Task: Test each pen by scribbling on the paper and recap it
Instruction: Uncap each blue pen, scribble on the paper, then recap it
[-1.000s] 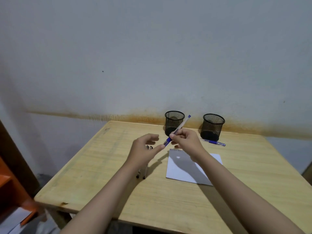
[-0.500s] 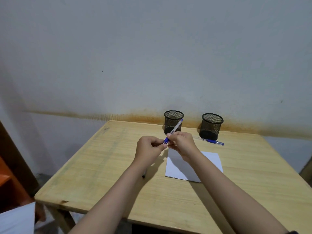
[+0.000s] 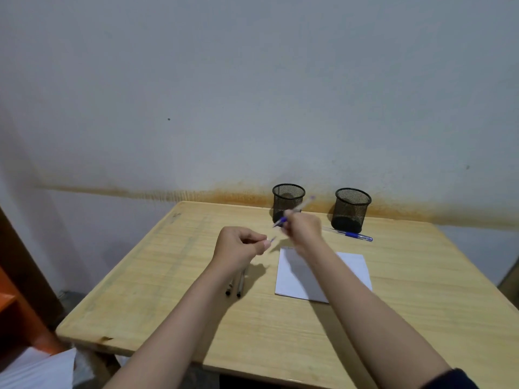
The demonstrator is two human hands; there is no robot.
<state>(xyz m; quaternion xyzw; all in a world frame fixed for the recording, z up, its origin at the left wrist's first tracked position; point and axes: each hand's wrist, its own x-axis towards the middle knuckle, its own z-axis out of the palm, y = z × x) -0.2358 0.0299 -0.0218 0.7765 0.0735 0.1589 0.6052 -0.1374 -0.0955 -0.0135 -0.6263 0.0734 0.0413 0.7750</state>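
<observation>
My right hand (image 3: 304, 228) grips a clear pen with a blue grip (image 3: 302, 206), held above the table with its tip pointing left and down. A little to the left, my left hand (image 3: 241, 244) pinches the small pen cap (image 3: 271, 239), now apart from the pen. A white sheet of paper (image 3: 352, 269) lies on the wooden table (image 3: 157, 279) under my right forearm. Two dark-tipped pens (image 3: 238, 284) lie beside each other below my left wrist. Another blue pen (image 3: 351, 235) lies near the right cup.
Two black mesh pen cups stand at the back by the wall, the left cup (image 3: 288, 199) and the right cup (image 3: 351, 209). An orange object (image 3: 11, 301) and something white (image 3: 36, 369) sit off the table's left edge.
My hands met at the pen's tip, then drew apart. The cap came off in my left hand, and my right hand lifted the pen slightly up and right.
</observation>
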